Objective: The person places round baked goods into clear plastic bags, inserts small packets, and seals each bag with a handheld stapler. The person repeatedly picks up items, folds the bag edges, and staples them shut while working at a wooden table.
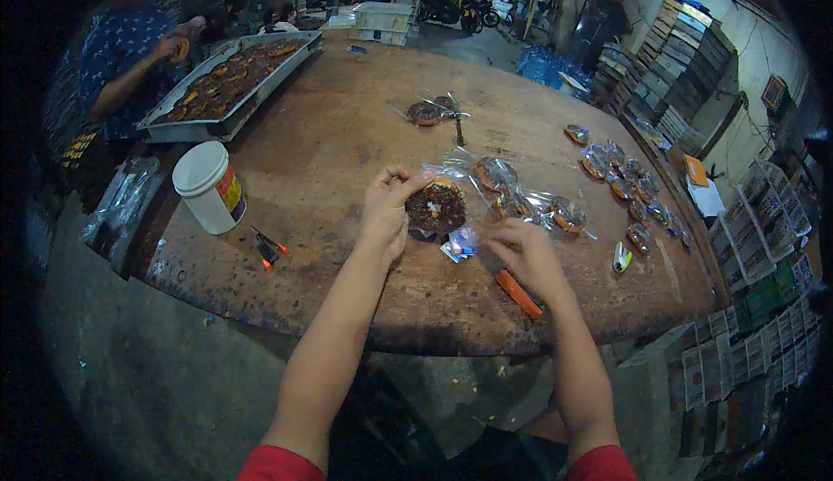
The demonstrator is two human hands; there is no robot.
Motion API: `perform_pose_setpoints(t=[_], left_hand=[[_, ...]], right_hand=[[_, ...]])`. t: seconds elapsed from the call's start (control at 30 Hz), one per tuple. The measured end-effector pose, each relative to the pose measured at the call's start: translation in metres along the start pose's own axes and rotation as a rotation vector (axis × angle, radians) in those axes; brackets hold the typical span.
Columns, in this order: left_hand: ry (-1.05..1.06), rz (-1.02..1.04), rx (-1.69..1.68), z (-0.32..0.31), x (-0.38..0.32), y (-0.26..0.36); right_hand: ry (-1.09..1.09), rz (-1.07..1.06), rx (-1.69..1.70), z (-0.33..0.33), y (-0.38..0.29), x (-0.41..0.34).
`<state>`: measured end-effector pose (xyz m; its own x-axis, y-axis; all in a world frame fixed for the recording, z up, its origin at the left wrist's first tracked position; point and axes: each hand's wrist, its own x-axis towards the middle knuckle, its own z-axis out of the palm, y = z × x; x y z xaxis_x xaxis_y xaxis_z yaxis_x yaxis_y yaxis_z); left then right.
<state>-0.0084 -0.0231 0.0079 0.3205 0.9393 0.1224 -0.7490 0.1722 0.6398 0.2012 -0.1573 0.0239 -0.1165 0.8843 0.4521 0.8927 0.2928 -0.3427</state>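
My left hand [389,211] grips the top left edge of a chocolate-topped donut [436,208] in clear film, held over the wooden table. My right hand [520,250] is to the right of it, fingers bent; whether it holds anything is hard to see. Small printed papers [459,244] lie just below the donut. Under my right hand is an orange-handled tool [518,294], partly covered. Several wrapped donuts [568,214] lie close beyond my right hand, and two chocolate-topped donuts [426,111] in film lie farther back.
At left stand a white plastic tub [209,188], a black-and-orange tool [268,249] and a metal tray [228,131] of donuts, with a person [127,58] beside it. To the right are more wrapped donuts [621,187] and a small stapler [622,258]. Crates [758,221] stand beyond the table's right edge.
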Motion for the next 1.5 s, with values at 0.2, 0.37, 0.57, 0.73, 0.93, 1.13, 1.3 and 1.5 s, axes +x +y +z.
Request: perform_pose_setpoints(t=[0.2,0.37,0.57,0.73,0.93,1.13,1.3,1.5], left_hand=[[-0.051,-0.013,0.076,0.005,-0.002,-0.002],[-0.19,-0.051,0.189,0.009,-0.007,-0.006],[-0.236,-0.062,0.288,0.014,-0.013,-0.011],[-0.197,-0.062,0.269,0.011,-0.011,-0.013],[-0.221,-0.055,0.222,0.009,-0.011,-0.019],[-0.217,-0.059,0.286,0.007,-0.01,-0.023],[-0.214,-0.068,0.349,0.007,-0.014,-0.028],[-0.292,0.03,0.36,0.012,-0.016,-0.035]], right_hand=[[0.48,0.23,0.181,-0.023,-0.018,0.012],[0.553,0.225,0.528,-0.01,-0.039,0.025],[0.328,0.115,0.357,0.005,-0.046,0.031],[0.319,0.124,0.43,0.016,-0.046,0.028],[0.336,0.275,0.637,0.023,-0.041,0.024],[0.291,0.318,0.748,0.023,-0.032,0.024],[0.224,0.415,0.885,0.023,-0.026,0.02],[0.213,0.496,0.944,0.024,-0.015,0.018]])
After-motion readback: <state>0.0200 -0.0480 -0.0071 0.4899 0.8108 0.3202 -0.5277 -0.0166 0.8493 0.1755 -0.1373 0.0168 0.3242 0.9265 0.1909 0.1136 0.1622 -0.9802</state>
